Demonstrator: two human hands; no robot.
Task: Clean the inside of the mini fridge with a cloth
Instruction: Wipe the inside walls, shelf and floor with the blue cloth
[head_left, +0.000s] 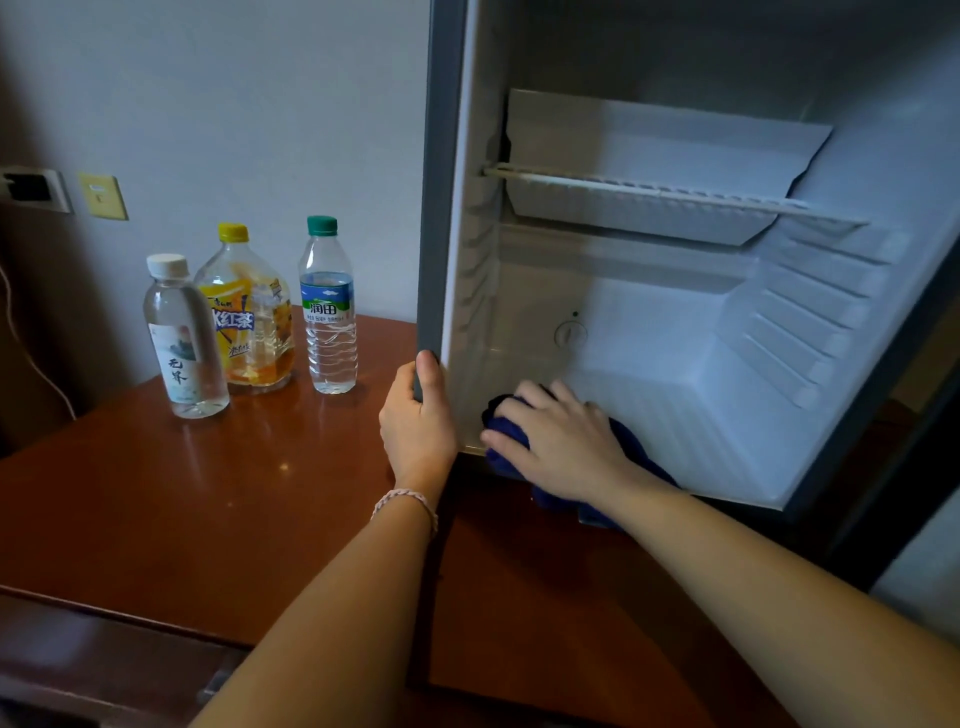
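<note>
Positions are given relative to the mini fridge (675, 312), which stands open on the wooden table (156, 493). On the wall far to its left, a dark socket plate (31, 189) and a yellow switch plate (102, 196) are mounted. On the table left of the fridge, three bottles are set close together: a white-capped bottle (183, 338) farthest from the fridge, a yellow-capped tea bottle (247, 312) just behind it, and a green-capped water bottle (328, 306) nearest the fridge, none touching the cabinet. The left front edge of the fridge is gripped by the left hand (418, 421), thumb laid up the edge and fingers curled round it; a braided bracelet (408, 501) is worn at the wrist. Inside the fridge, at the front left corner of its floor, the dark blue cloth (506, 415) is pressed down by the right hand (561, 441), fingers spread over the bunched fabric. A wire shelf (649, 189) is fitted in the upper part of the fridge interior.
</note>
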